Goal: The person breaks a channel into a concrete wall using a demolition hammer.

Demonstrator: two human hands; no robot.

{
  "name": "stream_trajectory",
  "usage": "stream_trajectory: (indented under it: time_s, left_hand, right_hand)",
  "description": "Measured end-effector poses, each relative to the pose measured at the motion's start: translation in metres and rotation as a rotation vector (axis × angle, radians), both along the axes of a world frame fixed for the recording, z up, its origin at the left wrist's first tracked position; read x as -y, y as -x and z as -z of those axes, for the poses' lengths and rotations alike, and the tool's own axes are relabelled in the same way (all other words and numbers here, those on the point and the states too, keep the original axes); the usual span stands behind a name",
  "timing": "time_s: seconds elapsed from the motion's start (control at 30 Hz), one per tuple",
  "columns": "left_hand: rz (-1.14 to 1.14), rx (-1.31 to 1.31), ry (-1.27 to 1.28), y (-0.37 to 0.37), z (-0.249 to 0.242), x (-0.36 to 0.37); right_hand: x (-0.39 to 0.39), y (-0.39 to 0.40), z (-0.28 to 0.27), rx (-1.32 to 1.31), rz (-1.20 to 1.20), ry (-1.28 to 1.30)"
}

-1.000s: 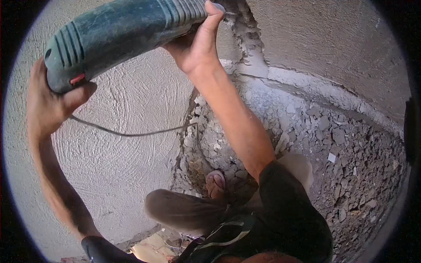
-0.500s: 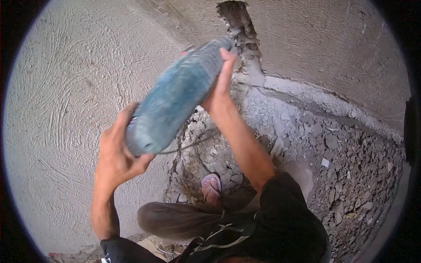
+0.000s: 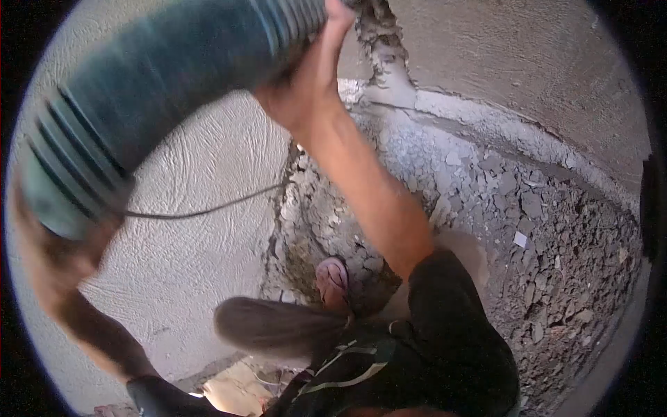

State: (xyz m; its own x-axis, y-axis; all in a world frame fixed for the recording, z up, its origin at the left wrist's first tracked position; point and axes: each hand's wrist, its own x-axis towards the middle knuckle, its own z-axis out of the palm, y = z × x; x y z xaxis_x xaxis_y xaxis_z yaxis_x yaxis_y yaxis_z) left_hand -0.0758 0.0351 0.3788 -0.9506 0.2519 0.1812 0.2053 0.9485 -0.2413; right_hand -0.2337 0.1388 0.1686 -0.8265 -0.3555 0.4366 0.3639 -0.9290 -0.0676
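A large blue-green corded power tool (image 3: 180, 62) fills the upper left of the view, held up close to the camera. Its housing has ribs at both ends, and its exact kind is not clear. My left hand (image 3: 66, 254), blurred, grips the lower rear end. Closed around the front end near the top is my right hand (image 3: 306, 90), its thumb along the ribbed part. A dark cable (image 3: 208, 210) runs from near the rear end toward the rubble. The tool's far tip is hidden or out of view.
A rough plastered wall (image 3: 215, 160) is on the left, another wall (image 3: 500, 55) ahead. A broken channel (image 3: 385, 52) runs down near their corner. Broken rubble (image 3: 542, 243) covers the ground. My sandalled foot (image 3: 333, 274) stands among it, and a small white square (image 3: 520, 240) lies right.
Both hands have raised the tool toward the camera and to the left, so it looks much larger. My left hand has swung outward to the left edge. More of the cable shows.
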Motion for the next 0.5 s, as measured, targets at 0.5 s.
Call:
stream_trajectory:
  time_s: [0.5]
  left_hand:
    - [-0.038,-0.001,0.145,0.124,-0.062,0.008]
  right_hand:
    - [-0.012,0.040,-0.030,0.269,0.059,0.015]
